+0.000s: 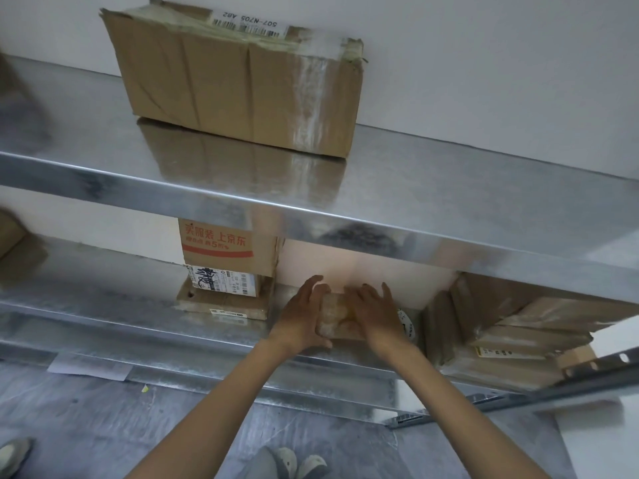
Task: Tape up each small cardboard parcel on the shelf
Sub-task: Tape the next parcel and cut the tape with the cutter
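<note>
- The small parcel (332, 316) is a stubby brown cardboard block. Its top is glossy with clear tape, and there is a yellowish patch near the middle.
- It sits on the lower shelf (103, 299), close to the front edge, between a stack of boxes on one side and a heap of boxes on the other.
- The left hand (300, 318) grasps the parcel's left end, with its fingers reaching along the far side and its thumb hooked at the near corner.
- The right hand (375, 316) lies flat over the right part, fingers straight and pressing down on the top.
- Just left of the parcel, a printed box (228, 250) with red lettering stands on a flat box (221, 304) that carries labels.
- To the right, several taped boxes (501, 333) lean in a jumble. A white rounded thing (408, 324) shows beside the right wrist, but I can't tell what it is.
- The front lip of the upper shelf (138, 179) cuts off the view of the back of the lower one.
- On that upper shelf, a large crumpled carton (235, 88) stands against the wall, with a barcode label on top.
- Down on the floor (103, 426) lie a sheet of paper (90, 366) and the person's shoes (299, 461).
</note>
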A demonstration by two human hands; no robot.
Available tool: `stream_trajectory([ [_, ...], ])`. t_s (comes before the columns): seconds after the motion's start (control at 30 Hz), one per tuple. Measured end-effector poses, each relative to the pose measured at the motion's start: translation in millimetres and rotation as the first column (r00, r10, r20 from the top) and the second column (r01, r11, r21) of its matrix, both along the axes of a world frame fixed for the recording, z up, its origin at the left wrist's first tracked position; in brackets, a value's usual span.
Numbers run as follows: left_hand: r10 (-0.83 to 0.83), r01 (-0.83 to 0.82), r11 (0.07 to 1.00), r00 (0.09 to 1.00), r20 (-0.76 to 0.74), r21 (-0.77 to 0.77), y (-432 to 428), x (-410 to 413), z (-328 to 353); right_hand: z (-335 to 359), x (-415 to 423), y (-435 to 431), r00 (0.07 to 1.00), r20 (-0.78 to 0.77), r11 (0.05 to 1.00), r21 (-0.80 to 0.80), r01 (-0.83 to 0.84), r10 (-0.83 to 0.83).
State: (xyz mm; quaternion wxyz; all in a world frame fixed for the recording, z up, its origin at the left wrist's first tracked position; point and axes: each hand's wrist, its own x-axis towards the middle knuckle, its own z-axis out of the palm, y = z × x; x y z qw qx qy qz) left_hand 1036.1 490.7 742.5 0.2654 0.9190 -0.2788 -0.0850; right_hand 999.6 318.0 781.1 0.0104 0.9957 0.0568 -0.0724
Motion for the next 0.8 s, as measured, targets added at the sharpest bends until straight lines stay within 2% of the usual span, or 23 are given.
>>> stream_trajectory([
  [0.1, 0.006, -0.083, 0.969, 0.948, -0.317, -0.232, 5.7, 0.4, 1.6, -17.8, -18.6, 2.6, 0.998, 0.071, 0.995, 0.096, -0.01, 0.004],
  [0.17, 0.046, -0.173, 0.948, 0.904, -0.425, -0.266, 5.6, 4.4, 1.3, -28.6, -29.5, 9.8, 0.997, 0.07, 0.994, 0.111, 0.016, -0.024],
  [0.33, 0.064, -0.153, 0.969, 0.913, -0.402, -0.194, 0.4, 12.7, -7.3, -37.1, -48.7, 12.9, 0.993, 0.117, 0.981, 0.192, -0.011, -0.012],
  [0.5, 0.072, -0.178, 0.951, 0.922, -0.381, -0.251, -0.5, 11.1, -10.4, -34.3, -60.3, 29.9, 0.989, 0.084, 0.99, 0.062, -0.127, 0.121],
  [0.57, 0.033, -0.148, 0.948, 0.926, -0.375, -0.281, -0.7, 13.8, -11.3, -34.9, -60.3, 42.3, 0.992, 0.099, 0.993, 0.08, -0.089, 0.081],
  [0.67, -0.001, -0.119, 0.948, 0.928, -0.374, -0.296, -0.1, 18.9, -14.0, -31.5, -48.8, 54.6, 0.993, 0.111, 0.999, 0.006, -0.047, 0.046],
  [0.8, 0.005, -0.121, 0.946, 0.933, -0.36, -0.301, -1.6, 22.8, -22.3, -25.0, -21.4, 59.7, 0.999, 0.03, 0.994, -0.109, -0.006, 0.01],
])
